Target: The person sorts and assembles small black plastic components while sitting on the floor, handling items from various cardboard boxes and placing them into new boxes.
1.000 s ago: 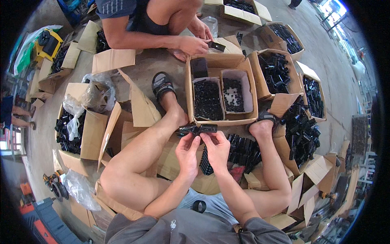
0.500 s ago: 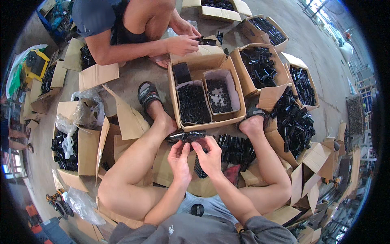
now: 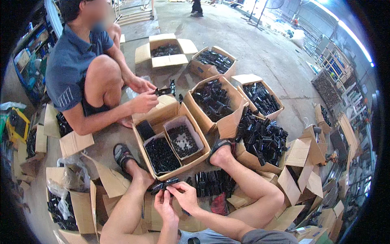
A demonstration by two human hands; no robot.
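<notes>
My left hand (image 3: 166, 208) and my right hand (image 3: 184, 196) meet between my knees. Both are closed on a glossy black plastic part (image 3: 164, 184), long and narrow; fingertips hide some of it. Just beyond stands an open cardboard box (image 3: 196, 166) holding two smaller bins. The left bin (image 3: 162, 156) is full of small black pieces, while the right bin (image 3: 181, 138) has a thinner layer with its pale bottom showing. Right of my hands, similar black parts (image 3: 212, 183) lie side by side in a row. A red bundle (image 3: 219, 204) lies below them.
A co-worker (image 3: 77, 77) squats at the far left, holding a black part (image 3: 164, 91). Cartons of black parts (image 3: 213, 99) stand beyond, and a heaped carton (image 3: 262, 140) is at the right. Another carton with plastic bags (image 3: 67, 191) stands left of my leg.
The view has tilted up and shifted, showing more of the co-worker and floor. My hands still hold the black part; my right hand now sits further over it.
</notes>
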